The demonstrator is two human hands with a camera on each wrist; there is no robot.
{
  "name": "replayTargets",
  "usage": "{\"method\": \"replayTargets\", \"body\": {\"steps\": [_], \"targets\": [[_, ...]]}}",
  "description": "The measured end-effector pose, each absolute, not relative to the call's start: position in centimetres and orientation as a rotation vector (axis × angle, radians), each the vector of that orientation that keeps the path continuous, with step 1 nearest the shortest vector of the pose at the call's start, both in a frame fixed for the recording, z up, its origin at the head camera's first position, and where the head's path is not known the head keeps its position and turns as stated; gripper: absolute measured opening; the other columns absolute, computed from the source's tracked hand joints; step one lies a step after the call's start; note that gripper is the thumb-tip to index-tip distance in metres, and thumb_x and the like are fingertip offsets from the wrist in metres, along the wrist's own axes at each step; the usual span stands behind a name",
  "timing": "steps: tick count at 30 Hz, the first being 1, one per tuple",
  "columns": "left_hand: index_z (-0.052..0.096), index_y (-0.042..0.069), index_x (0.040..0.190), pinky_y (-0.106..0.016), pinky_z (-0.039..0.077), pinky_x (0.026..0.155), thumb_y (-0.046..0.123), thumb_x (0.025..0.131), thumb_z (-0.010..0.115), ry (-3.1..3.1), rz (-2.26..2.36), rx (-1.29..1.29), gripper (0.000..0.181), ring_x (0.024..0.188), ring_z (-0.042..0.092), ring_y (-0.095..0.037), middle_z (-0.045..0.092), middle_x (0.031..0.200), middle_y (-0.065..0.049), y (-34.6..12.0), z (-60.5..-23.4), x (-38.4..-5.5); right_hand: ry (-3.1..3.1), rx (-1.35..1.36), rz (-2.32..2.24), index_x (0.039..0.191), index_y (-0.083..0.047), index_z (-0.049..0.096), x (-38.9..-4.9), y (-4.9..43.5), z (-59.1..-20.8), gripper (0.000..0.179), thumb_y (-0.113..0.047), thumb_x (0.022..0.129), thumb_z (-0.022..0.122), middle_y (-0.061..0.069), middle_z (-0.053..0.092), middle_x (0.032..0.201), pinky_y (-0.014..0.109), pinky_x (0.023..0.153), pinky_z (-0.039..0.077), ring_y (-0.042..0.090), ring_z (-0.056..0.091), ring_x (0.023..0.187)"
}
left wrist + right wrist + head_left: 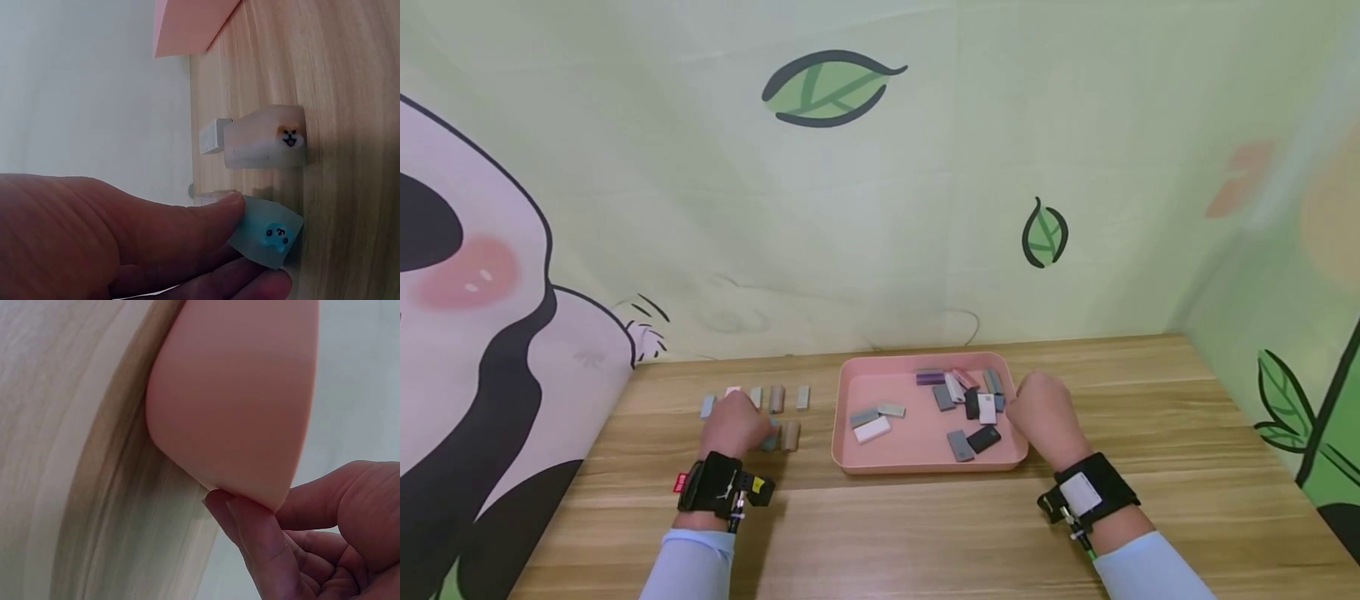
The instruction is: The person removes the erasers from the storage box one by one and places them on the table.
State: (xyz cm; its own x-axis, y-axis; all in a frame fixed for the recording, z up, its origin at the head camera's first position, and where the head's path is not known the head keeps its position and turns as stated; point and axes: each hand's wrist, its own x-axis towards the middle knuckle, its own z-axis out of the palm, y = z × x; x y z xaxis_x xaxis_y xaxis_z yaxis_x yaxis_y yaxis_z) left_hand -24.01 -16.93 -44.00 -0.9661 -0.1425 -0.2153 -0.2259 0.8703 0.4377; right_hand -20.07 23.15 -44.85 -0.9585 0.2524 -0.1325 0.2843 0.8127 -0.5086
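My left hand [733, 423] is at the left of the table. Its thumb and fingers pinch a translucent blue eraser [265, 231] with a blue animal face on its end. Beside it, apart from the fingers, a translucent brown-and-white eraser [265, 137] with a dog face rests on the wood. Farther back is a small white block [214, 136]. My right hand [1047, 417] holds the right side of a pink tray [237, 406], thumb and fingertips on its rim and outer wall.
In the tray, several grey, black, white and purple blocks cluster at the right; a white block [872, 430] and two narrow greyish ones lie at the left. A back row includes a brown block [777, 399]. A leaf-printed cloth [880, 208] hangs behind the wooden table [910, 533].
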Motion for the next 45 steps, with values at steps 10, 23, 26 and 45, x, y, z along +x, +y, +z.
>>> {"method": "replayTargets", "body": {"steps": [10, 23, 26, 45], "targets": [[0.061, 0.005, 0.062, -0.028, 0.036, 0.045, 0.015, 0.074, 0.069, 2.911, 0.696, -0.265, 0.017, 0.054, 0.048, -0.019, 0.054, 0.058, -0.004, -17.2, -44.2, -23.9, 2.927, 0.438, -0.868, 0.064, -0.004, 0.062, -20.0, 23.2, -44.7, 0.020, -0.007, 0.084, 0.056, 0.003, 0.048, 0.054, 0.024, 0.042, 0.036, 0.018, 0.053, 0.047], [0.052, 0.010, 0.130, -0.051, 0.042, 0.094, 0.030, 0.081, 0.071, 3.234, 0.944, 0.243, 0.057, 0.120, 0.047, -0.037, 0.051, 0.132, -0.016, -14.2, -42.7, -24.9, 2.908, 0.450, -0.860, 0.068, -0.003, 0.063, -20.2, 23.2, -44.8, 0.018, -0.008, 0.084, 0.057, 0.006, 0.052, 0.057, 0.024, 0.043, 0.037, 0.018, 0.054, 0.050], [0.046, 0.014, 0.135, -0.056, 0.032, 0.102, 0.034, 0.077, 0.074, 3.271, 0.934, 0.358, 0.068, 0.132, 0.032, -0.038, 0.037, 0.144, -0.015, -12.6, -42.3, -25.0, 2.916, 0.438, -0.852, 0.066, -0.003, 0.063, -20.1, 23.2, -44.8, 0.019, -0.008, 0.084, 0.057, 0.005, 0.051, 0.057, 0.024, 0.043, 0.037, 0.018, 0.054, 0.050], [0.047, 0.024, 0.135, -0.052, 0.026, 0.110, 0.045, 0.070, 0.076, 3.047, 0.572, 0.745, 0.075, 0.136, 0.030, -0.029, 0.038, 0.146, -0.005, -3.0, -43.9, -24.8, 2.901, 0.462, -0.900, 0.064, -0.003, 0.063, -20.1, 23.3, -45.1, 0.020, -0.007, 0.083, 0.058, 0.004, 0.050, 0.055, 0.023, 0.041, 0.035, 0.017, 0.053, 0.048]]}}
